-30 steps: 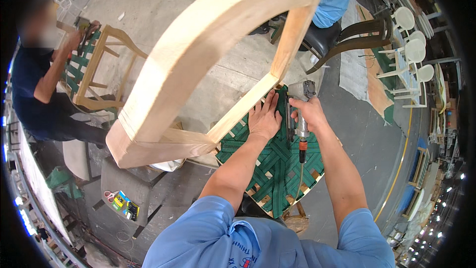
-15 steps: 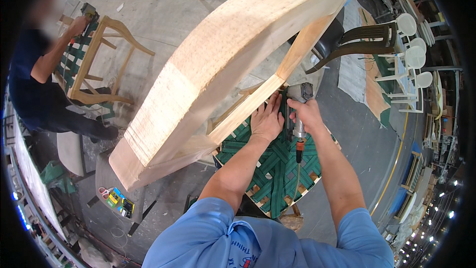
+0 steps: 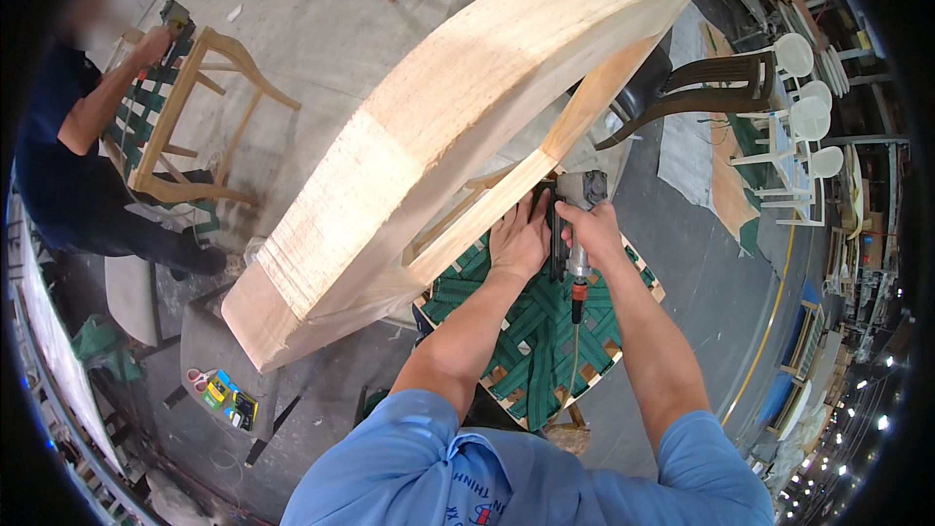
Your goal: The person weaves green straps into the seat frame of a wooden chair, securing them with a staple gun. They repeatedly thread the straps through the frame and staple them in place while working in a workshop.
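**Stapler pressed to green webbing under the curved backrest**

Right hand (image 3: 590, 230) wrapped tight round a grey stapler (image 3: 577, 197), nose down against the green webbing (image 3: 531, 326) near the seat's back edge. An orange fitting (image 3: 578, 295) just below the fist, hose trailing toward the body. Left hand (image 3: 518, 239) spread flat on the webbing just beside the tool, fingers up against the pale chair frame (image 3: 458, 136); gripping nothing, palm down. Broad curved backrest arching across the middle of the view, from lower left to upper right, hiding part of the seat. Woven straps crossing inside a light wooden rim, mid-frame below both hands.

At far left, another person (image 3: 68, 166) in dark clothes, holding a tool to a second chair (image 3: 185, 122) with similar green straps. Small coloured packets (image 3: 226, 397) on a grey surface lower left. White chairs (image 3: 804, 102) stacked at right, well apart.
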Demonstrator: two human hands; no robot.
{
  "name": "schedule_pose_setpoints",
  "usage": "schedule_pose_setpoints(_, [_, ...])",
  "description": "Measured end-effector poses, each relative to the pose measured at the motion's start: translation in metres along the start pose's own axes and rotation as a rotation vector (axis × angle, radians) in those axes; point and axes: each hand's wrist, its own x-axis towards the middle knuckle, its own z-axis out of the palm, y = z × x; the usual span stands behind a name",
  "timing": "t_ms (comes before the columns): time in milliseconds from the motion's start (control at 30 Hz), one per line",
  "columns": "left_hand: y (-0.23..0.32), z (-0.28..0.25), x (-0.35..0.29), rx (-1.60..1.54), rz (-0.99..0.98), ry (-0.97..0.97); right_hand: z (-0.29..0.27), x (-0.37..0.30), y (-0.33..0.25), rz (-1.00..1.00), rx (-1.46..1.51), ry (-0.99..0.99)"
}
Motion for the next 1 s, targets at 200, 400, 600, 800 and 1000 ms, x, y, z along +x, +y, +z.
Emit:
schedule_pose_setpoints(200, [0.000, 0.004, -0.001, -0.058, 0.007, 0.065, 0.000, 0.002, 0.001, -0.025, -0.039, -0.019])
schedule_pose_setpoints(400, [-0.006, 0.002, -0.003, -0.113, -0.008, 0.077, 0.005, -0.003, -0.001, -0.022, -0.001, -0.027])
schedule_pose_setpoints(600, [-0.005, 0.003, -0.004, -0.139, -0.003, 0.128, 0.002, 0.000, 0.001, -0.027, 0.008, -0.078])
schedule_pose_setpoints(800, [-0.007, 0.002, -0.006, -0.158, -0.007, 0.138, 0.007, -0.002, 0.005, -0.019, -0.052, -0.047])
schedule_pose_setpoints(1000, [-0.008, 0.002, -0.006, -0.165, -0.005, 0.145, 0.007, -0.003, 0.004, -0.031, -0.031, -0.032])
